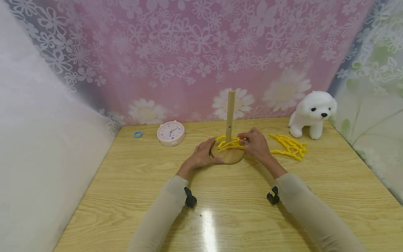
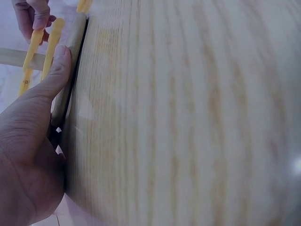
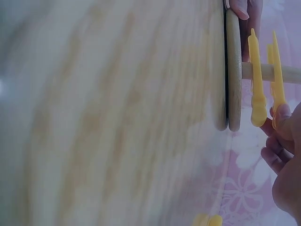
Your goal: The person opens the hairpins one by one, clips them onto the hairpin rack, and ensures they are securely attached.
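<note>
A round wooden base [image 1: 232, 159] stands on the table with an upright wooden post [image 1: 231, 113] rising from it. My left hand [image 1: 203, 154] holds the base at its left edge, the thumb [image 2: 60, 66] lying along the near rim. Between thumb and fingers, my right hand [image 1: 256, 144] pinches one end of a slim yellow plastic piece [image 3: 276, 70] beside the post, above the base. Just below it, nearer the base, lies another yellow plastic piece [image 3: 257, 87]. How these pieces sit around the post is partly hidden by my right fingers.
Several branching yellow pieces [image 1: 291, 145] lie in a pile right of the base. A white plush dog [image 1: 311, 113] stands at the back right. At the back left are a pink clock [image 1: 171, 133] and a small blue ring [image 1: 138, 132]. Flowered cloth borders the table's back.
</note>
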Demonstrator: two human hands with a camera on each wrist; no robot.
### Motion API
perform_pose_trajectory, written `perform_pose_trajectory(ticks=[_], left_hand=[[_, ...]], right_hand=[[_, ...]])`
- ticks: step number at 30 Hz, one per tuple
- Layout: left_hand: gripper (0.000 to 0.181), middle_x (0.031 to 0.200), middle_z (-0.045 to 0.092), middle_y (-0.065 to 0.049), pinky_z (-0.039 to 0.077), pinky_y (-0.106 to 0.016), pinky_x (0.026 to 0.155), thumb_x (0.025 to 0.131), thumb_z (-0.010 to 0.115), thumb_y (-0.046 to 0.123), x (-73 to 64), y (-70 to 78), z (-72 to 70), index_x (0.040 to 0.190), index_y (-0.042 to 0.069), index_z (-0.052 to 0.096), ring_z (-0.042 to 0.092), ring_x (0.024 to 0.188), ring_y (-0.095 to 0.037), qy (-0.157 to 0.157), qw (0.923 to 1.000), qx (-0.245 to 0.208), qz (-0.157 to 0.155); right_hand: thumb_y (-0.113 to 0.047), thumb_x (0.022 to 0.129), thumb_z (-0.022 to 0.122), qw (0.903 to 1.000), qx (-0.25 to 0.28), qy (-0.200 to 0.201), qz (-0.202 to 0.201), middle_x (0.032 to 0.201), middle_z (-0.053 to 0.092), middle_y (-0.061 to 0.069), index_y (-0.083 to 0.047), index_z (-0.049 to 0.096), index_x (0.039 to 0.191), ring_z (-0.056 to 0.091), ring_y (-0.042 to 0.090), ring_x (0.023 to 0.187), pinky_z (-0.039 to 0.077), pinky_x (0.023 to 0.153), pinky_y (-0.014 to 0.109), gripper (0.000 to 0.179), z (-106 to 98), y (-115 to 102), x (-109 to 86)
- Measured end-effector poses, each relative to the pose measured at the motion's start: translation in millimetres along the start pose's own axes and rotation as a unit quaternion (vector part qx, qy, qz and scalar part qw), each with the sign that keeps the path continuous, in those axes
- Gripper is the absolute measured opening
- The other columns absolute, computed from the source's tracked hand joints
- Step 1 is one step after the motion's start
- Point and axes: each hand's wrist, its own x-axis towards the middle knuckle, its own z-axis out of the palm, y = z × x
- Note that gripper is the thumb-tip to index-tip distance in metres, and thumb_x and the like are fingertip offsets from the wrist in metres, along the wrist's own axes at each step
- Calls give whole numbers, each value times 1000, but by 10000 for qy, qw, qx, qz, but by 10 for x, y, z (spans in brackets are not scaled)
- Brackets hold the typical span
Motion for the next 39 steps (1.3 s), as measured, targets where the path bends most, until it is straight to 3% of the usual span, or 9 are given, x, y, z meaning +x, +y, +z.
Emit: perform_pose_trajectory(ticks=[8,22,30,39], left_hand=[[106,174,17,-3,6,-47,129,91,75,59,-5,18,5,169,18,15,14,160,-25,42,10000,-48,34],[106,174,16,-5,4,-48,129,90,75,58,5,8,10,169,19,15,12,160,-26,18,9999,-132,-27],[106,174,17,-5,5,-48,129,90,76,58,7,3,11,169,19,16,13,160,-26,95,9999,-78,8],[106,174,16,-4,5,-47,129,91,75,58,-3,13,13,169,20,15,13,160,-25,36,10000,-74,-27]], right_hand=[[-2,96,72,9998,120,-176,35,88,57,12,-2,79,116,45,24,76,39,62,36,22,-17,6,-26],[-1,96,70,9985,-186,-389,-337,98,64,15,-2,80,115,54,29,88,52,69,44,21,-58,-18,-31],[-9,100,69,9976,-47,-663,-204,107,65,15,-7,77,124,54,29,96,46,71,42,25,-92,-2,-43],[-14,101,69,9960,174,-877,-65,120,67,15,-7,68,138,53,32,106,47,84,49,38,-101,86,-62]])
